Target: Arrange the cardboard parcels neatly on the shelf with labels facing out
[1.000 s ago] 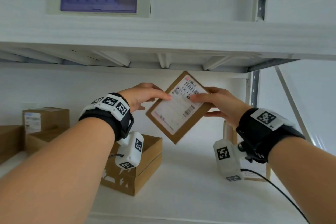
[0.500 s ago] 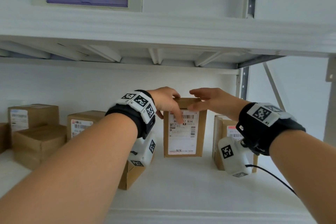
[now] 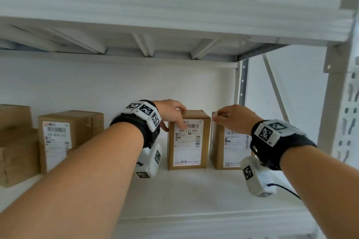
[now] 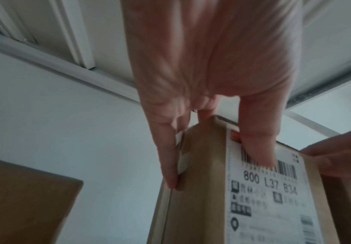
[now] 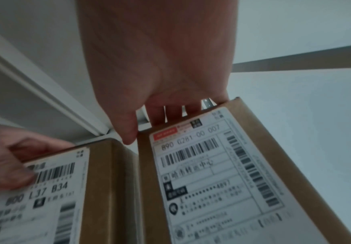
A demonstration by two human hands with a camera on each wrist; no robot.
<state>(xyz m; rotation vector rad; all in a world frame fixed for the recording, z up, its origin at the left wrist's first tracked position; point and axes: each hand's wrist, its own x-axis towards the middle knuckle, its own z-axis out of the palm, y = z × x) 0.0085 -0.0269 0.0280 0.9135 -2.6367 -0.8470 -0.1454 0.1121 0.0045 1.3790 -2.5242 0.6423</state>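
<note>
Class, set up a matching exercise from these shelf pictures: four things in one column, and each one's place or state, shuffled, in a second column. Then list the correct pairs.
Things
1. left hand
2. right hand
3. parcel labelled 800 L37 B34
4. parcel labelled 890 G281

Places or states
A. standing at the right end of the row
B. holding the top of the 800 L37 B34 parcel
C. standing upright in the middle, label facing out
D. fingers on the top edge of the right-end parcel

Pairs: 1-B, 2-D, 3-C, 4-A
</note>
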